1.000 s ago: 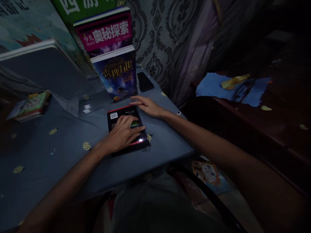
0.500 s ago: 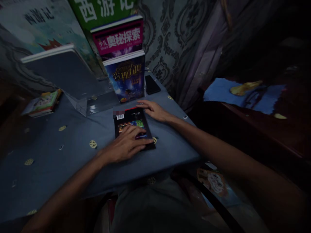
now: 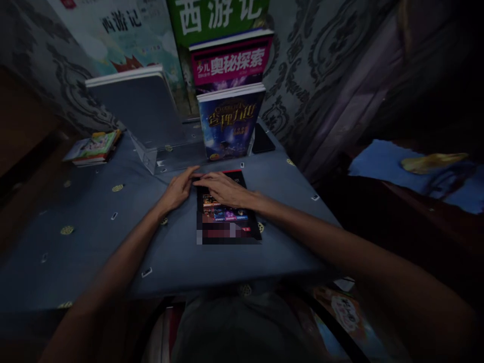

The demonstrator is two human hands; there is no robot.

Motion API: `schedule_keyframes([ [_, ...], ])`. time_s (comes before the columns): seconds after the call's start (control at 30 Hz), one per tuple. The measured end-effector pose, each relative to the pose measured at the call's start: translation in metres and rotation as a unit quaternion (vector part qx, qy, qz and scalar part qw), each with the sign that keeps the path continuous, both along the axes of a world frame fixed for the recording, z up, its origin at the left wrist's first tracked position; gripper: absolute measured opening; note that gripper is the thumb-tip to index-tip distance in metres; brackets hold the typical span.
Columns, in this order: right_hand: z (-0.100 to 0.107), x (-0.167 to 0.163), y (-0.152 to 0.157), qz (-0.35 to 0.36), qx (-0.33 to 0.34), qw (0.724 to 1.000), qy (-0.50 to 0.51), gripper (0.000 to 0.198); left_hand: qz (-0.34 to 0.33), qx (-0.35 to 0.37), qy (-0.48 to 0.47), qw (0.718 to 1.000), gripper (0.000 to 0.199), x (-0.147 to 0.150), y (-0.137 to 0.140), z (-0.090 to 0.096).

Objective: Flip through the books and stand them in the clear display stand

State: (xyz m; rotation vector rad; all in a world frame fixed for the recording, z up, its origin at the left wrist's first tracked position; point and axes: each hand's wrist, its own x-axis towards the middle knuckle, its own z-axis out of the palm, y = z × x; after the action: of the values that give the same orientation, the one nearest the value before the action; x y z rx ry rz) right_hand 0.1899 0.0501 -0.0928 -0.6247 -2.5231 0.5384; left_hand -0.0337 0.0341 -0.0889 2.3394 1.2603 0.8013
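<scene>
A dark book (image 3: 251, 224) with small coloured pictures and a red strip along its far edge lies flat on the blue tablecloth (image 3: 166, 252). My right hand (image 3: 225, 189) rests across its upper part, fingers stretched to the left, covering some of the print. At the book's far left corner is my left hand (image 3: 179, 190), its fingers extended and meeting the right fingertips. Whether the left fingertips touch the cover, I cannot tell. Behind the hands, a blue book (image 3: 230, 123) with gold lettering stands upright.
A magenta book (image 3: 230, 63) and a green book (image 3: 219, 17) rise behind the blue one. To the left, a grey-covered book (image 3: 139, 108) leans on a clear stand (image 3: 145, 156). Small books (image 3: 94, 148) lie farther left. A black phone (image 3: 263, 141) sits at right.
My left hand has moved off the book's near part to its far left corner. My right hand has slid from the far right edge onto the cover. The camera view has shifted left.
</scene>
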Motion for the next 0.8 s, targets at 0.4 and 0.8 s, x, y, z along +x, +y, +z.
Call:
schedule_keyframes([
  [0.4,0.006,0.008,-0.050,0.025,-0.008,1.000,-0.013,0.052,0.006,-0.007,0.020,1.000,0.051,-0.001,-0.001,0.003],
  [0.8,0.017,0.018,-0.114,0.125,0.015,0.991,-0.038,0.052,0.009,-0.009,0.025,1.000,0.050,0.000,-0.003,0.005],
])
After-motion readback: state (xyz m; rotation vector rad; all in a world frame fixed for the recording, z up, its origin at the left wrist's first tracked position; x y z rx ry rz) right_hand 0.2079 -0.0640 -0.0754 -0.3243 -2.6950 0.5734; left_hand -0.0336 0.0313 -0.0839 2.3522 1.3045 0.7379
